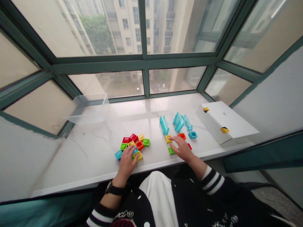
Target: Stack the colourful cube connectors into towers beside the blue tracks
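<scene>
On the white sill, several small coloured building blocks lie bunched on the left, among them a red block (pixel 133 137), an orange block (pixel 139 145) and a green block (pixel 146 142). My left hand (pixel 127 161) rests over the near side of this bunch, fingers apart, covering part of a blue block and a yellow block (pixel 139 156). My right hand (pixel 182 148) is open, its forefinger at the edge of a yellow block (pixel 168 139) and its thumb near a green block (pixel 171 150). Beyond it sit an orange block (pixel 182 136) and a blue block (pixel 192 135). A red block (pixel 189 146) is partly hidden behind this hand.
Translucent blue track pieces lie farther back: a straight one (pixel 164 125), a curved one (pixel 179 122) and a narrower one (pixel 188 123). A clear plastic bin (pixel 91 110) stands at the back left. At the right is a white box (pixel 227 123). Green-framed windows (pixel 132 64) border the sill.
</scene>
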`<state>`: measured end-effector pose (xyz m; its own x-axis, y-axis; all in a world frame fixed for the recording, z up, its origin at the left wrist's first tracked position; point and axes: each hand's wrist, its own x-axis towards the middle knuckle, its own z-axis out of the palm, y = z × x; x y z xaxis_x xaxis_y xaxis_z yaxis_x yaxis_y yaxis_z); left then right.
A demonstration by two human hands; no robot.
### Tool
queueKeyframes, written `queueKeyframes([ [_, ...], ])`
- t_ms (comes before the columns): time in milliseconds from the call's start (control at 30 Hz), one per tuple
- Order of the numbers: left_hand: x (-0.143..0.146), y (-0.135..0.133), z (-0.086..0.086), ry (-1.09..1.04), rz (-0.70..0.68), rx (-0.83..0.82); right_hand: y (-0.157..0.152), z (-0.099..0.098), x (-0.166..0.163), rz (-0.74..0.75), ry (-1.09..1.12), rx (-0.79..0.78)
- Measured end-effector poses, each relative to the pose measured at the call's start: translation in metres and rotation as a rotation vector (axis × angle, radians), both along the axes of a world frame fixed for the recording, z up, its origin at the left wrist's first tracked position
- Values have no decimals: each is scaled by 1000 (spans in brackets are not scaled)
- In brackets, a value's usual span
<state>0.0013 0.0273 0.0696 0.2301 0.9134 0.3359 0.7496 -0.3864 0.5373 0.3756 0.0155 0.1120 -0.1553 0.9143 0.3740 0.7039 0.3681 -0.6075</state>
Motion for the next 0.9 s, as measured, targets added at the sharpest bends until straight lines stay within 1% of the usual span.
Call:
queueKeyframes([
  [67, 6, -1, -4, 80, -56, 1, 11, 1, -29, 107, -27, -60],
  [167, 14, -4, -8, 171, -81, 4, 26, -2, -69, 220, -126, -160],
  [267, 18, -4, -10, 243, -80, -17, 36, -8, -98, 251, -232, -256],
  [367, 18, -3, -9, 285, -90, -51, 43, -13, -114, 231, -327, -334],
  [567, 12, -1, -5, 264, -135, -102, 49, -14, -120, 207, -450, -395],
  [700, 11, -1, -8, 255, -176, -107, 46, -15, -117, 181, -473, -399],
  [833, 13, -3, -9, 261, -209, -100, 42, -14, -114, 177, -488, -456],
  [900, 14, -3, -8, 268, -214, -94, 40, -12, -112, 184, -469, -457],
])
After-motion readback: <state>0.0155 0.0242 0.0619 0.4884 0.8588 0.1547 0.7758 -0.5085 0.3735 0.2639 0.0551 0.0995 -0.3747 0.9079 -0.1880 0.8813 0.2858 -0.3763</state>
